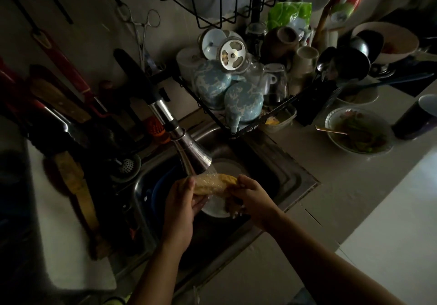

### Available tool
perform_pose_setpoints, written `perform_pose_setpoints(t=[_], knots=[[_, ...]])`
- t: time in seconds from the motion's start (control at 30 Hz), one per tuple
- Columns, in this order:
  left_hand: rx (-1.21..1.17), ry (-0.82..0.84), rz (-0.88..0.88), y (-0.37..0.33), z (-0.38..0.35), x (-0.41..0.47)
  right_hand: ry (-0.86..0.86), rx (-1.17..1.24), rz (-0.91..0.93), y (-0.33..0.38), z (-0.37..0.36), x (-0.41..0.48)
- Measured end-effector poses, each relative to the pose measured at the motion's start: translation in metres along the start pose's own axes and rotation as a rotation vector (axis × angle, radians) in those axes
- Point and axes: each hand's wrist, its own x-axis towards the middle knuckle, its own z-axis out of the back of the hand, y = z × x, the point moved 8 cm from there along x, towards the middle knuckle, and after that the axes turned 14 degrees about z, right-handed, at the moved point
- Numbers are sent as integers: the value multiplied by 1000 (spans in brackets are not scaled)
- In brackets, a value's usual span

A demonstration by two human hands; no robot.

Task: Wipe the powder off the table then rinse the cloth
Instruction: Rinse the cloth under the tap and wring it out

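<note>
Nearest lens, lower centre: left hand and right hand, each curled tight round one end of yellow cloth. Cloth stretched between them under running tap, over sink. Wiping apparently finished; rinse underway, wringing likely left.

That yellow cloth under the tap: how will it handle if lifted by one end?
Likely floppy: the cloth bunches between the left hand and right hand. Probably heavy for its size and dripping, as the tap sprays onto it. Possibly slick when wet, so a firm grip seems wise.
</note>
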Motion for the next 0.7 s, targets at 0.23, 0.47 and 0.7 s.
perform_pose_setpoints(t=[0.23,0.47,0.7], knots=[[-59,-4,-17,-6,5,4,80,-34,-24,-2,5,1],[-67,-34,12,-3,12,8,134,152,18,15,9,0],[108,-9,-41,-12,8,-4,-58,-14,99,29,30,10]])
